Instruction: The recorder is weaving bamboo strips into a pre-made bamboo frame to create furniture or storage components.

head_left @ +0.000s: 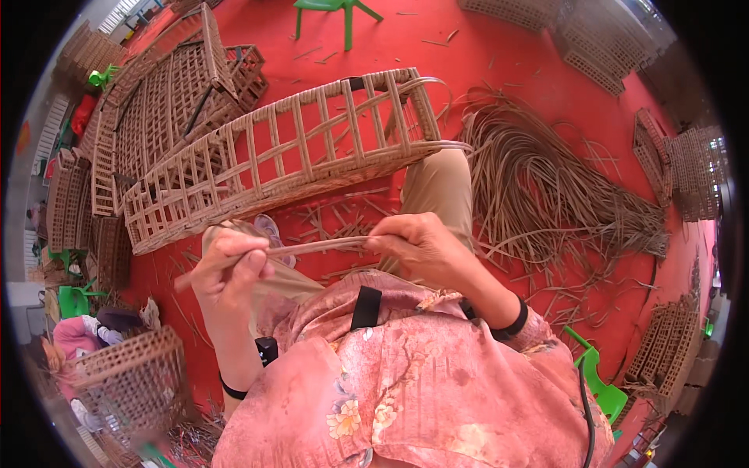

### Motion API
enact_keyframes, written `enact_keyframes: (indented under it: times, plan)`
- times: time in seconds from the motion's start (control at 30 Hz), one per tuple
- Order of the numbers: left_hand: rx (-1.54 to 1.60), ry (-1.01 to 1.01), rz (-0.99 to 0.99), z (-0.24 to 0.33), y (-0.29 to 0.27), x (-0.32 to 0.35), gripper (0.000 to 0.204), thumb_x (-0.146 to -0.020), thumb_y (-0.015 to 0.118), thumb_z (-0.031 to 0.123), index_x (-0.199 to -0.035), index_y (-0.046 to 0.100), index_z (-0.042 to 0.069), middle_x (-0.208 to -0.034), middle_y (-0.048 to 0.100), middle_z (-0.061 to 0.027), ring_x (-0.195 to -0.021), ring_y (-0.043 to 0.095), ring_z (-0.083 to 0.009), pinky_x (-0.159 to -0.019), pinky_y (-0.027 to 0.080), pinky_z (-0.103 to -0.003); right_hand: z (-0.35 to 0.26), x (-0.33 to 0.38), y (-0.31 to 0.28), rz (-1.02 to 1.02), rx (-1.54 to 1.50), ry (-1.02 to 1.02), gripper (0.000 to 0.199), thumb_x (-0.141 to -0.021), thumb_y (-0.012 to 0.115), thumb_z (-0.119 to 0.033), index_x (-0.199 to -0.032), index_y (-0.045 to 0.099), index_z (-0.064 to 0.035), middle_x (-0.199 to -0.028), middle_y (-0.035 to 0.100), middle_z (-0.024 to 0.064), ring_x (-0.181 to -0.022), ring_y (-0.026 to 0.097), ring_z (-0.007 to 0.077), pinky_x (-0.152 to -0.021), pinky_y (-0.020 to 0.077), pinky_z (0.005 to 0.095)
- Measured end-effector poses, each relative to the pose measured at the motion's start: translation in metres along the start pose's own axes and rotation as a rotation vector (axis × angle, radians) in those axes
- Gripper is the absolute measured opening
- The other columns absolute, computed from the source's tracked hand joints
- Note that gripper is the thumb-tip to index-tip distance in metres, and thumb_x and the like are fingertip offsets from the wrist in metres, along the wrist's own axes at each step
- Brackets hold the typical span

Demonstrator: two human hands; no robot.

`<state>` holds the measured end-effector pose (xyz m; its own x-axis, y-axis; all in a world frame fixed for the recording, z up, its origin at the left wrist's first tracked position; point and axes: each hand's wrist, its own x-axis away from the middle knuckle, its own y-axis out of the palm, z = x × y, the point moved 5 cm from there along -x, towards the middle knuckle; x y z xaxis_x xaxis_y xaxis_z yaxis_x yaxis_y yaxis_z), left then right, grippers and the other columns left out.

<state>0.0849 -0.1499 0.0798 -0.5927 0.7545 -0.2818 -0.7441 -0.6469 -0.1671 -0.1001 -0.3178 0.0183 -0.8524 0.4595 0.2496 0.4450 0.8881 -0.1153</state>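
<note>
A thin brown weaving strip [320, 245] stretches between my two hands, above my lap. My left hand [228, 261] is closed on it, with one end poking out beyond the fingers to the left. At the other end, my right hand [413, 240] pinches the strip between thumb and fingers. Just beyond them, a long woven basket frame [300, 144] with open lattice sides rests slanted against my legs. Loose strips curl out from its right end. Neither hand touches the frame visibly.
A big heap of long loose strips [538, 179] lies on the red floor [421, 54] at right. Stacked woven panels [168, 97] stand far left. A green stool [328, 5] is ahead, a green chair [601, 382] near right. A person in pink [70, 343] works at left by a woven basket [129, 374].
</note>
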Motion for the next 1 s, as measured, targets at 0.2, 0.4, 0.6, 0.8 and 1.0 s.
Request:
enact_keyframes:
  times: [0.2,0.4,0.6,0.8,1.0]
  plan:
    - [0.104,-0.222,-0.132,-0.003,0.072,-0.024,0.011,-0.088,0.069,-0.004,-0.099,0.07,-0.001,-0.087,0.068,-0.0067,-0.071,0.065,-0.0097,-0.064,0.052,-0.02,-0.046,0.027,-0.019,0.325,0.609,-0.459,0.036,-0.091,0.067,-0.02,-0.122,0.06,-0.0018,-0.111,0.064,0.0188,-0.091,0.065,0.0368,-0.082,0.0524,0.0428]
    - [0.266,-0.13,-0.248,-0.004,0.131,-0.046,0.009,-0.091,0.069,0.0,-0.1,0.067,0.001,-0.087,0.068,-0.0035,-0.074,0.064,-0.0069,-0.064,0.051,-0.019,-0.029,0.016,-0.023,0.212,-0.223,-0.372,0.033,-0.094,0.066,-0.013,-0.123,0.058,0.0014,-0.103,0.068,0.0137,-0.084,0.069,0.0242,-0.073,0.0543,0.0327]
    - [0.225,-0.228,-0.242,-0.014,0.139,-0.07,0.011,-0.092,0.07,0.008,-0.101,0.069,0.001,-0.082,0.066,-0.0002,-0.068,0.058,-0.0035,-0.061,0.047,-0.017,-0.021,0.017,-0.089,0.456,0.179,-0.241,0.015,-0.092,0.069,-0.01,-0.101,0.07,0.0018,-0.086,0.069,0.0109,-0.071,0.061,0.0094,-0.063,0.0496,0.0258]
    - [0.1,-0.243,-0.311,-0.014,0.165,-0.085,0.01,-0.093,0.07,0.011,-0.099,0.071,0.002,-0.084,0.067,0.0008,-0.069,0.058,-0.0026,-0.062,0.049,-0.018,-0.015,0.003,-0.114,0.474,0.146,-0.356,0.015,-0.091,0.07,-0.012,-0.096,0.072,0.0016,-0.071,0.065,0.0055,-0.062,0.055,0.0068,-0.058,0.0464,0.0254]
    - [0.052,-0.192,-0.231,-0.043,0.179,-0.1,0.012,-0.094,0.067,0.01,-0.102,0.068,0.002,-0.084,0.067,-0.0014,-0.073,0.061,-0.0051,-0.066,0.052,-0.022,0.0,-0.024,-0.142,0.757,0.205,-0.299,0.02,-0.09,0.073,-0.021,-0.093,0.075,-0.0007,-0.061,0.058,0.0004,-0.057,0.049,0.0057,-0.053,0.0419,0.0255]
